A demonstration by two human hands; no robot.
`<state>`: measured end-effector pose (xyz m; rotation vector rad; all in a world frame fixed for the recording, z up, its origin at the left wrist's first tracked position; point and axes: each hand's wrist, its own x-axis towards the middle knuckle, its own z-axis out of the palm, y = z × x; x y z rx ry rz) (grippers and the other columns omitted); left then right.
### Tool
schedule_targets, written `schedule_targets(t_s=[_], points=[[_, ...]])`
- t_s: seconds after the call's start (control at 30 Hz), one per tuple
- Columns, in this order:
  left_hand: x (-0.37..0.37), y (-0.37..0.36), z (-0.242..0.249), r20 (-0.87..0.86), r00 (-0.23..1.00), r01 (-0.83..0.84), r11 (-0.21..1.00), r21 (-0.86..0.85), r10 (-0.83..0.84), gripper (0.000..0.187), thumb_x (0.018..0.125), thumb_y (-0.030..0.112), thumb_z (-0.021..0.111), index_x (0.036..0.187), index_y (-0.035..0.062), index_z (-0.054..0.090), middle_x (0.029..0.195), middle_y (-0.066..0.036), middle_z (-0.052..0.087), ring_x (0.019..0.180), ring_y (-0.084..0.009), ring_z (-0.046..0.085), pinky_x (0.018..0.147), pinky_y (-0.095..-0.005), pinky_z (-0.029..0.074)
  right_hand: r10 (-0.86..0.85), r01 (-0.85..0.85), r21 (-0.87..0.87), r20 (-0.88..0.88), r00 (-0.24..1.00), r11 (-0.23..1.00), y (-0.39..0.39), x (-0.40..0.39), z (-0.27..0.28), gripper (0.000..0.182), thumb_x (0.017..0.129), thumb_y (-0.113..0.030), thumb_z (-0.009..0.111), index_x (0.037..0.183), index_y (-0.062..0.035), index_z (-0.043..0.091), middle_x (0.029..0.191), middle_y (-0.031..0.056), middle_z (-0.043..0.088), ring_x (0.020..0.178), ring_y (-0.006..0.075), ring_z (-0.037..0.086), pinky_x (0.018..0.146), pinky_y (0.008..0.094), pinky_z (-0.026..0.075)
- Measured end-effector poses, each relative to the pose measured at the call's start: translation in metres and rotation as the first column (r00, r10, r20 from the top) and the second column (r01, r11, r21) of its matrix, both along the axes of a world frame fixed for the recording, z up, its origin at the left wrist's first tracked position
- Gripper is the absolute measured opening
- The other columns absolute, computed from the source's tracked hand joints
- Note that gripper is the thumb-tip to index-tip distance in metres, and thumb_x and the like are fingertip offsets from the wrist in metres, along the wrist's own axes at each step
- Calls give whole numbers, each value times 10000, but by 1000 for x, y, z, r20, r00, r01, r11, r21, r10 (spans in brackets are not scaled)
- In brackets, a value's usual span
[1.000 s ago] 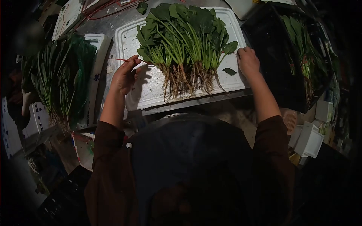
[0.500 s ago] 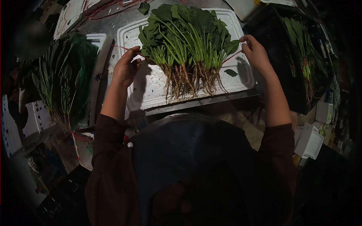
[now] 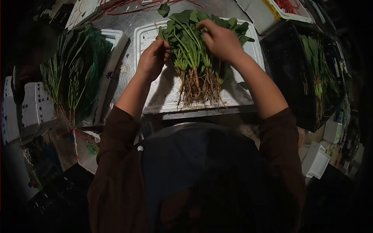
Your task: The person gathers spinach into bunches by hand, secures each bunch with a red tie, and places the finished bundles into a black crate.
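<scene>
A bunch of leafy greens [image 3: 190, 54] lies on a white foam lid [image 3: 155, 101], its brown roots toward me. At the bunch's left side my left hand [image 3: 154, 58] has its fingers closed, with a thin bit of red tie [image 3: 156, 26] showing just above them. My right hand [image 3: 222, 42] reaches over the right part of the bunch, thumb and forefinger curved near the stems. Whether it holds the other end of the tie cannot be made out. The tie's path around the bunch is hidden.
More greens [image 3: 70, 73] lie in a foam box [image 3: 105, 77] at the left. At the right, a black crate [image 3: 281, 70] holds a tied bunch [image 3: 318, 77]. Red ties [image 3: 116, 8] lie at the back, with more in a white tray [image 3: 301, 13] at the back right.
My right hand has moved left over the bunch, and my left hand has come nearer its side and up. The red tie, earlier stretched out to both hands, now barely shows. The view has shifted slightly.
</scene>
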<state>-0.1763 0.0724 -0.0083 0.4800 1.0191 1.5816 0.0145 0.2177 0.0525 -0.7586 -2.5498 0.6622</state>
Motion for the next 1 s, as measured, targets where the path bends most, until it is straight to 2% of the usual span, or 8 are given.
schedule_targets(t_s=[0.23, 0.37, 0.5, 0.67, 0.77, 0.9, 0.97, 1.0], points=[[20, 48, 12, 33, 997, 71, 996, -58, -69, 218, 908, 257, 492, 779, 87, 537, 670, 9, 494, 560, -82, 407, 518, -217, 332, 79, -80, -231, -16, 997, 970, -26, -27, -66, 246, 872, -154, 498, 1097, -56, 482, 958, 198, 617, 880, 385, 599, 743, 417, 485], [32, 55, 14, -129, 968, 186, 958, -217, -217, 228, 904, 277, 499, 757, 107, 540, 684, 25, 498, 577, -77, 405, 529, -208, 320, 40, -201, -561, -286, 957, 803, -2, -12, -52, 195, 913, -133, 501, 1065, -12, 483, 845, 42, 608, 781, 98, 548, 713, 256, 447], [56, 56, 3, -312, 931, 121, 966, -230, -191, 295, 875, 290, 455, 914, 29, 585, 824, -82, 588, 761, -176, 548, 714, -295, 427, 33, -126, -474, -199, 979, 871, 8, -11, -8, 193, 902, -138, 517, 1064, -40, 478, 705, 8, 534, 658, 104, 495, 599, 274, 397], [61, 49, 3, -655, 700, 226, 958, -176, -285, 454, 896, 353, 447, 1137, -17, 552, 1089, -189, 605, 1028, -292, 570, 880, -376, 420, 213, -217, 49, 74, 974, 975, 10, -38, 5, 215, 836, -123, 542, 1032, -62, 479, 792, 167, 594, 728, 350, 584, 647, 425, 444], [62, 47, -1, -736, 615, 296, 948, -117, -283, 431, 915, 339, 427, 1146, -3, 549, 1135, -195, 583, 1060, -301, 558, 894, -381, 415, 300, -315, 32, 229, 926, 948, 2, -50, 17, 219, 821, -117, 537, 1020, -53, 470, 860, 202, 609, 807, 418, 568, 686, 483, 439], [62, 41, -5, -899, 438, 211, 974, 87, -15, 383, 933, 293, 400, 1121, -6, 548, 1108, -210, 581, 1049, -329, 551, 900, -387, 407, 359, -394, 76, 280, 890, 916, -5, -61, 21, 236, 860, -155, 536, 1071, -64, 482, 824, 149, 622, 731, 325, 603, 653, 407, 462], [59, 42, -12, -952, 307, 223, 972, 69, -3, 367, 937, 277, 396, 1109, -8, 549, 1093, -215, 582, 1042, -332, 552, 906, -388, 403, 302, -335, -548, -153, 941, 766, -1, -52, 29, 270, 904, -206, 518, 1137, -71, 494, 867, 64, 624, 733, 187, 592, 638, 315, 463], [61, 41, -13, -859, 506, 220, 974, 43, -76, 362, 940, 279, 399, 1092, -13, 549, 1083, -214, 583, 1033, -330, 555, 915, -382, 399, 303, -336, -546, -153, 941, 768, 1, -47, 28, 270, 904, -206, 518, 1137, -71, 494, 867, 64, 624, 733, 187, 592, 638, 315, 463]])
